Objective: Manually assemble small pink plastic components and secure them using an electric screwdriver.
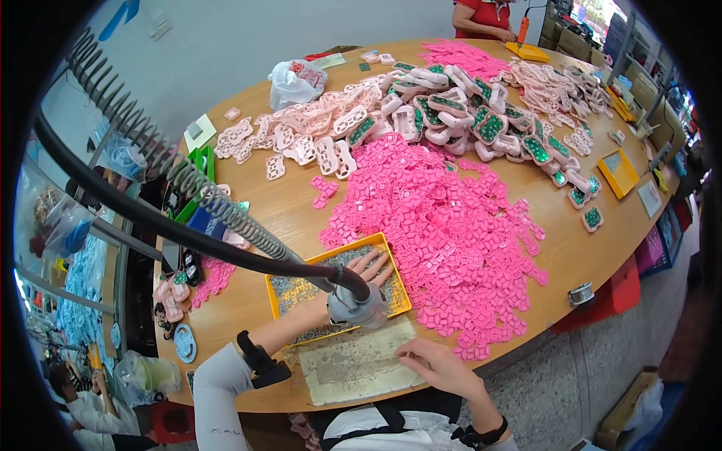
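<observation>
My left hand [367, 269] lies open with fingers spread in a yellow tray [407, 295] of small grey metal pieces, probably screws; some yellow bottom shows through. A grey tool head [356, 307] on a black cable hides part of that hand and wrist. Over a stained cream cloth or sheet [353, 365], my right hand [438, 366] hovers or rests near its right edge. Its fingers are loosely bent and slightly apart, with nothing visible in them. Beyond the tray spreads a big heap of flat pink plastic pieces [436, 233].
A coil spring [188, 180] and the cable [150, 222] cross the left side. Pale pink cases with green insides [459, 113] pile up at the back, beside pale pink frames [301, 124]. Another yellow tray [618, 174] stands right. A person in red [485, 19] works across the table.
</observation>
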`<state>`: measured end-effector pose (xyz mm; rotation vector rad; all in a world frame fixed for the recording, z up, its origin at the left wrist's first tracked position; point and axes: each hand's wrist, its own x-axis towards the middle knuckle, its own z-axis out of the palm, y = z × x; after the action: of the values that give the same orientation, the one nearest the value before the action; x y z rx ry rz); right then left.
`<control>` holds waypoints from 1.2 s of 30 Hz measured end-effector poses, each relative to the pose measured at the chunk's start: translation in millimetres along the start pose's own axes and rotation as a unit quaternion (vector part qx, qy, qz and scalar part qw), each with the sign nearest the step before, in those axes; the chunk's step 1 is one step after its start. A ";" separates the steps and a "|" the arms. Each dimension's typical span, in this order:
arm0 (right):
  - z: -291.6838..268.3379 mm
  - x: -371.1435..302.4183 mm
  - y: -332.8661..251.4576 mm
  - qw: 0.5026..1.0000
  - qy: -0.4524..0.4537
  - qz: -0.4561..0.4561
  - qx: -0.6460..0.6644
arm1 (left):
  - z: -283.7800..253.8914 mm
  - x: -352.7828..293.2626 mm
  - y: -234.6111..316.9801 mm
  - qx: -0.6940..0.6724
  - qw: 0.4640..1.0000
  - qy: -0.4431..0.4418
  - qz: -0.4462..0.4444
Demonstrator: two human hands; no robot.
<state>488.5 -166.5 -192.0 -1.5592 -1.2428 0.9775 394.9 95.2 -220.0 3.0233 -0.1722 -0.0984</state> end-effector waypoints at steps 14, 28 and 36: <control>-9.5 6.8 1.1 0.999 0.048 0.024 0.003 | -54.4 -115.0 21.4 -0.277 0.946 0.090 -0.140; 23.6 73.4 -32.6 0.986 0.128 -0.074 0.082 | -0.4 -145.7 9.7 -0.236 0.812 0.208 -0.491; 8.5 55.0 -39.8 0.974 0.196 -0.107 0.030 | 2.6 -163.4 18.0 -0.274 0.793 0.280 -0.465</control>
<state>479.6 -107.0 -159.3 -1.4483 -1.0621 0.5302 230.7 96.2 -211.0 2.1321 1.1660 0.5573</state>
